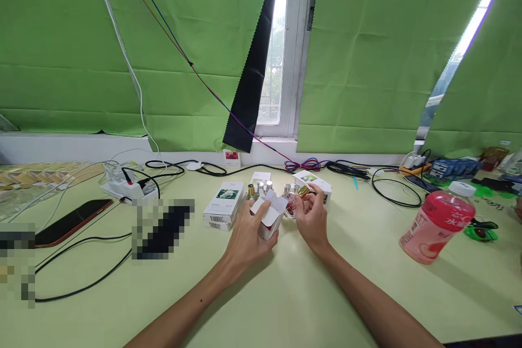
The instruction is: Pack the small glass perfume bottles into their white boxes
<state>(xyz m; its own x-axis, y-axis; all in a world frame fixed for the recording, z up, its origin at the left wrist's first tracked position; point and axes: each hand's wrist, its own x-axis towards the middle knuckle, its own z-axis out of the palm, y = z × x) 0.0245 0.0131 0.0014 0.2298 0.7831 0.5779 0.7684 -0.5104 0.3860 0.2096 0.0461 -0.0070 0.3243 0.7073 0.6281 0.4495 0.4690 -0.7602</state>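
Note:
My left hand [248, 234] is wrapped round a small white box [269, 216] whose top flaps stand open. Just to its right, my right hand [312, 217] pinches a small bottle with a gold cap [303, 191], its lower part mostly hidden by the fingers. Several small bottles with silver caps [261, 187] and a gold cap [250, 189] stand behind my left hand. Left of that hand lies a white box with a flower picture [223, 202]. Another white flower box [314, 180] lies behind my right hand.
A pink drink bottle [438, 223] stands at the right. Toward the left are a phone [73, 222], a power strip [130, 190] and looping black cables. More cables run along the wall under green curtains [196, 22]. A small box [232, 158] stands by the window.

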